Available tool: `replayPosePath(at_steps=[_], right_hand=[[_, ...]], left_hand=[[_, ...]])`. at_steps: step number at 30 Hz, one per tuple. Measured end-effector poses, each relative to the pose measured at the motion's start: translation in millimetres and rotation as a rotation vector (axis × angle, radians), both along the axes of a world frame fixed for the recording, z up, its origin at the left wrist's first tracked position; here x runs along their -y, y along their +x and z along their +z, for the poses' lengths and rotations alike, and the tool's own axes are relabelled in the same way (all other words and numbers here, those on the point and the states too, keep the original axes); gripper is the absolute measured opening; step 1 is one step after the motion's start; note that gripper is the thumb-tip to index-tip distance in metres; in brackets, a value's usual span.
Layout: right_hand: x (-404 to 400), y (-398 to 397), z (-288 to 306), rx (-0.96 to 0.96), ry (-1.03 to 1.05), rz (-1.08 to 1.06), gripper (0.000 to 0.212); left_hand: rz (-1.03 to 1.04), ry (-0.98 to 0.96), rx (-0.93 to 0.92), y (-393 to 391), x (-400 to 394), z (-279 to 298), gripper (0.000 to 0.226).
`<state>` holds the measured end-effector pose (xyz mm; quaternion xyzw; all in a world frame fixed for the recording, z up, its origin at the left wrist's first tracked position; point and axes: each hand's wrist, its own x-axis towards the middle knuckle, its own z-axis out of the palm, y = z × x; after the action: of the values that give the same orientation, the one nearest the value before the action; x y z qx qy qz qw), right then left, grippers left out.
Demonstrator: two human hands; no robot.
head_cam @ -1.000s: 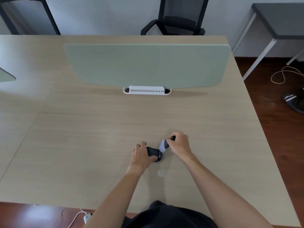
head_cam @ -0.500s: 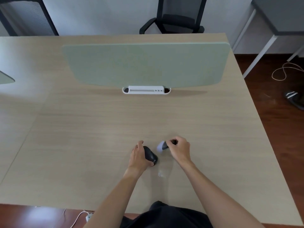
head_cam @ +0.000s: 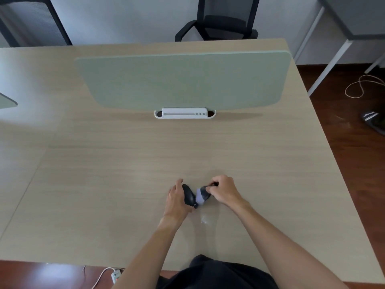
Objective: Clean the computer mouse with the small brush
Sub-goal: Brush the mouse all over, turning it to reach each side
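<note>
One dark, rounded plastic computer mouse sits on the pale wood-grain desk, long axis running away from the person, cupped by the left hand. The right hand grips one small black-handled brush, its pale bristles touching the mouse's right side.

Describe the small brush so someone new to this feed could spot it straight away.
Start at the green divider panel standing across the wooden desk, then drop toward the near edge, where two hands meet. The brush is in the right hand, its pale bristle head against the all-black mouse in the left hand.
</note>
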<state>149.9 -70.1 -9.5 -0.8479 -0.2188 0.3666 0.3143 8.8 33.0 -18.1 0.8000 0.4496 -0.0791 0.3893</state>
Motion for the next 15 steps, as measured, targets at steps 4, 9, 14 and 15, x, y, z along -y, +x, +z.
replayPosePath(at_steps=[4, 9, 14, 15], right_hand=[[-15, -11, 3, 0.032, 0.152, -0.122, 0.021], [-16, -24, -7, -0.019, 0.080, -0.076, 0.032], [4, -6, -3, -0.039, -0.055, 0.110, 0.010], [5, -4, -1, -0.015, -0.021, 0.087, 0.008]], left_hand=[[-0.052, -0.028, -0.001, -3, -1, 2, 0.115], [-0.128, -0.080, 0.003, -7, -12, 5, 0.122], [-0.149, -0.078, 0.049, -9, -16, 1, 0.121], [-0.144, -0.073, 0.058, -9, -16, 0, 0.122]])
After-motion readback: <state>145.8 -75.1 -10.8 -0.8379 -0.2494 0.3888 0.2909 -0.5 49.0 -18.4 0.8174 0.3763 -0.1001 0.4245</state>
